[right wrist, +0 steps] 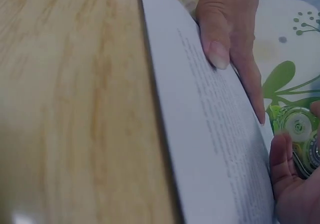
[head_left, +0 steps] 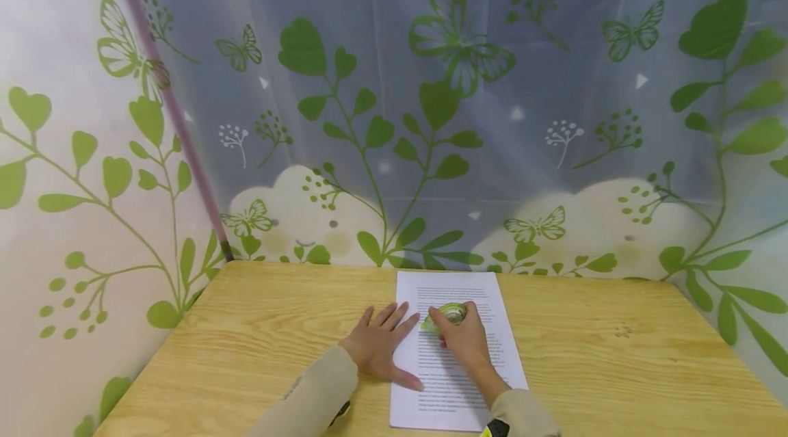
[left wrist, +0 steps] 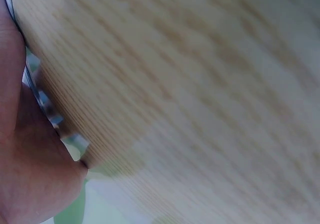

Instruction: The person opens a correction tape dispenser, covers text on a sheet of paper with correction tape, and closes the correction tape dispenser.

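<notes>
A stack of white printed paper [head_left: 443,280] lies on the wooden table, lines of text facing up. My left hand [head_left: 378,348] rests on its left side with fingers spread, thumb across the lower margin. Between the thumb and fingers of my right hand [head_left: 469,345] is a green, see-through correction tape [head_left: 452,314]. Its tip points left, near the start of a text line and close to the left fingertips. In the right wrist view, round reels show inside the correction tape [right wrist: 298,126]. Only part of the left hand [left wrist: 35,174] appears in the left wrist view.
The light wooden table [head_left: 277,327] extends to both sides of the paper. Behind it hangs a blue-grey curtain [head_left: 382,232] with green leaves and butterflies. A dark-tipped pole [head_left: 203,184] stands at the table's back left corner.
</notes>
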A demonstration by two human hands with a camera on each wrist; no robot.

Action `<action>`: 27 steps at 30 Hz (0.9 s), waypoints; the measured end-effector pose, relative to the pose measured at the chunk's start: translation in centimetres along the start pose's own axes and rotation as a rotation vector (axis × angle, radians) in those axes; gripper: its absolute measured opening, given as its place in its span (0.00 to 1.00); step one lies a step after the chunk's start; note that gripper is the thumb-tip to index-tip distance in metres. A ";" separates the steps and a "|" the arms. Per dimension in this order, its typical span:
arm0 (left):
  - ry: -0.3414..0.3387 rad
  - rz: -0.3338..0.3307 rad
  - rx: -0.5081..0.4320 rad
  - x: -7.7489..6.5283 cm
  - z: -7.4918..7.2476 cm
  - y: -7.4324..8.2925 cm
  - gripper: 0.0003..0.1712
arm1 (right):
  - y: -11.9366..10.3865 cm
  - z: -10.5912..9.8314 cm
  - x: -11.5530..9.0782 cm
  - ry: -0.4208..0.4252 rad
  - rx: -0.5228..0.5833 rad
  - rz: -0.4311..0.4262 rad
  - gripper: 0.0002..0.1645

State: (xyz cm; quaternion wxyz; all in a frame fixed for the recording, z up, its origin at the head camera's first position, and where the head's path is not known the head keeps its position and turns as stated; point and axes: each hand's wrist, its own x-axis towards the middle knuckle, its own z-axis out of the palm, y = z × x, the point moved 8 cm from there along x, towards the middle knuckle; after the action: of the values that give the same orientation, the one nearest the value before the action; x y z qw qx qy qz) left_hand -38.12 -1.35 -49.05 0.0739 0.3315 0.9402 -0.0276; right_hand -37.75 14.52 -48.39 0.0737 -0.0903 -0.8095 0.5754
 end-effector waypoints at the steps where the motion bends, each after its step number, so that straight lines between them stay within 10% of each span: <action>1: -0.002 -0.002 0.003 0.0 0.0 0.1 0.67 | 0.1 0.1 0.0 -0.002 -0.009 0.003 0.37; 27: 0.074 0.061 0.026 -1.5 -1.2 0.8 0.63 | 0.4 0.5 -0.2 0.022 -0.107 -0.018 0.41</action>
State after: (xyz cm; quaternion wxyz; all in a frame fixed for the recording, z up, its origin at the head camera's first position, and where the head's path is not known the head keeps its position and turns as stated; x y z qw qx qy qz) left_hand -36.56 -1.52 -47.63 0.0356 0.3617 0.9313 -0.0251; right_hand -37.60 14.17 -48.89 0.0827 -0.0931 -0.8392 0.5294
